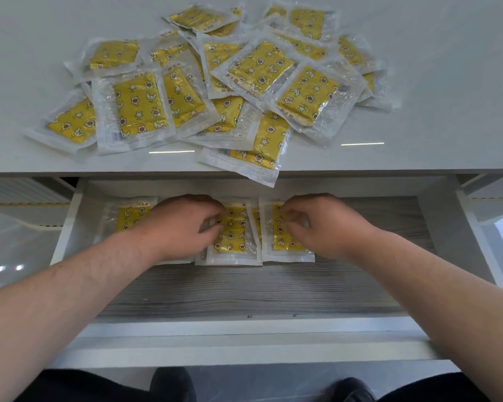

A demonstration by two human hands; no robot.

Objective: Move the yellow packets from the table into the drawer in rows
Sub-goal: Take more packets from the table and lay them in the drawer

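A: Why are both hands sitting at the back of the open drawer (70, 224)?

B: They are squaring up a row along the back wall. The left hand (183, 224) is lying over the packets on the left with its fingers curled down onto the middle packet (231, 230), and the right hand (317, 224) is pressing its bent fingertips onto the right-hand packet (285, 230). Neither hand is gripping anything as far as I can judge; the fingers are half curled and pushing flat, not closed around a packet.

A: And the packet at the far left (128, 216)?

B: It is lying flat, partly hidden under the left wrist. The packets are lying side by side with their edges overlapping a little, long sides running front to back, which looks like the reason for the pressing: the slippery clear wrappers are probably sliding over each other.

A: Where is the rest of the job?

B: Most of it is waiting on the white table (418, 82). A loose heap of yellow packets (215, 82) is lying there, overlapping at all angles, and one packet (244, 158) is hanging over the table edge just above the drawer. The grey wood-grain drawer floor (244, 288) in front of the row is bare, so I judge the task is only beginning.
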